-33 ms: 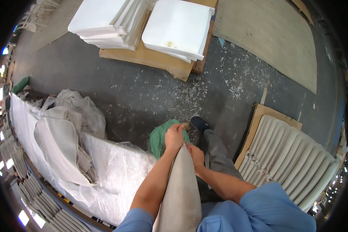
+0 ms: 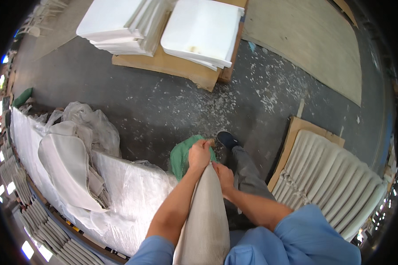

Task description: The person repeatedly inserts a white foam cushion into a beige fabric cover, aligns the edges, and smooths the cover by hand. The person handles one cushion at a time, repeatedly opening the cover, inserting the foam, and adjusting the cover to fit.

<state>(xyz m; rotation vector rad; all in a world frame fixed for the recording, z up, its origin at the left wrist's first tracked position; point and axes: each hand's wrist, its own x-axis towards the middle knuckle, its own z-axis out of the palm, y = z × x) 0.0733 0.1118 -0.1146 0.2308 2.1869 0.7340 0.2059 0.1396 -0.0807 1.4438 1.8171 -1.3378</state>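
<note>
A long beige fabric-covered cushion [image 2: 205,216] stands on its edge between my forearms, with its narrow end pointing away from me. My left hand [image 2: 199,155] is closed at that far end, its fingers pinched on the fabric cover. Just right of the tip, my right hand [image 2: 224,177] is closed against the same cover's edge; its fingertips are partly hidden. Beyond and below both hands lies a green sack [image 2: 181,155] on the floor. A small tan piece [image 2: 211,142] shows beside my left fingers; its kind is unclear.
White cushions or panels [image 2: 199,31] are stacked on a cardboard-topped pallet ahead. Beige covered cushions [image 2: 331,176] stand in a row at right. At left, loose covers [image 2: 66,168] lie on a plastic-wrapped bench [image 2: 132,190]. White scraps litter the floor [image 2: 146,106].
The view has shifted very slightly. Both hands keep their hold on the cushion cover, with hardly any visible movement.
</note>
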